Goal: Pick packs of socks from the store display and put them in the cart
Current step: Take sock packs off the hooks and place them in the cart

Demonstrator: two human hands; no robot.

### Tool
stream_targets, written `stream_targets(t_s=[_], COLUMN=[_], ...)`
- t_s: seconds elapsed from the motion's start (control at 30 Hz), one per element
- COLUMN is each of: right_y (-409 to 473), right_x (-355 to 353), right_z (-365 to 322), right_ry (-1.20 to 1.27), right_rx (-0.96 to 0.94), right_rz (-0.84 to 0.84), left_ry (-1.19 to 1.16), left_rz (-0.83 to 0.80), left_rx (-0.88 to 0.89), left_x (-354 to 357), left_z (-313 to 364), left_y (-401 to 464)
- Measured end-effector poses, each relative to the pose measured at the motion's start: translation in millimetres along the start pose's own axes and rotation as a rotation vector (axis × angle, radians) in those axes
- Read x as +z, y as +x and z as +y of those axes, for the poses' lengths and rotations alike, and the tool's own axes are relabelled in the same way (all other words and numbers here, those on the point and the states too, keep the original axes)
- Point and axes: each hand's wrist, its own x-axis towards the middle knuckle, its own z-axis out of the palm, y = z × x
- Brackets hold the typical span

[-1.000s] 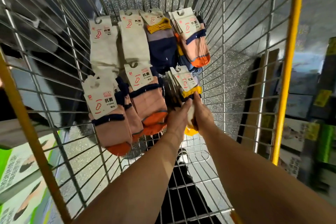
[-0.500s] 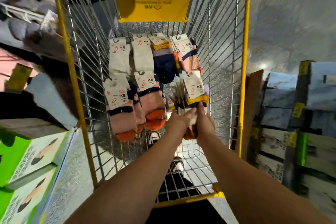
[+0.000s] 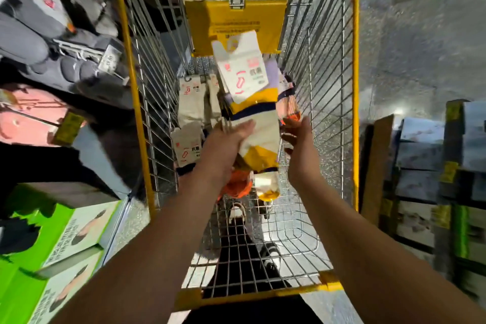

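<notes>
We see a dim aisle lit from above: a small glare spot on the floor (image 3: pixel 398 112) right of the cart (image 3: pixel 355 87), whose wire mesh glints pale. Left of the cart the shelf goods (image 3: pixel 52 42) smear with motion blur; right of it the stacked boxes (image 3: pixel 420 155) blur too. Wide-angle distortion bows the cart's yellow rails outward.

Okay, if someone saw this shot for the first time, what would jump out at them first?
Probably the bundle of sock packs with white cards and yellow bands, at the centre above the yellow-framed wire cart. The left hand grips it, and the right hand is open just beside it. Next, the cream sock packs lying in the cart and the bright green boxes at lower left.
</notes>
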Motion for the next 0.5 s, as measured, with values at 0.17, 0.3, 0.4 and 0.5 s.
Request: stream_targets(t_s=[0.17,0.3,0.4,0.5], right_y=[80,104,117,130], right_x=[-16,-14,-7,-4], right_z=[87,129,140,150], right_ry=[-0.65,-0.875,-0.849,-0.84], right_rx=[0.259,0.307,0.325,0.324], right_rz=[0.018,-0.024,0.028,0.054], left_ry=[-0.173,-0.152,-0.153,-0.151], left_rz=[0.031,0.056,0.026,0.006], left_rx=[0.016,0.06,0.093,0.122], left_x=[-14,-25,-32,-36], left_z=[20,23,20,14], left_y=[-10,-7,1,8])
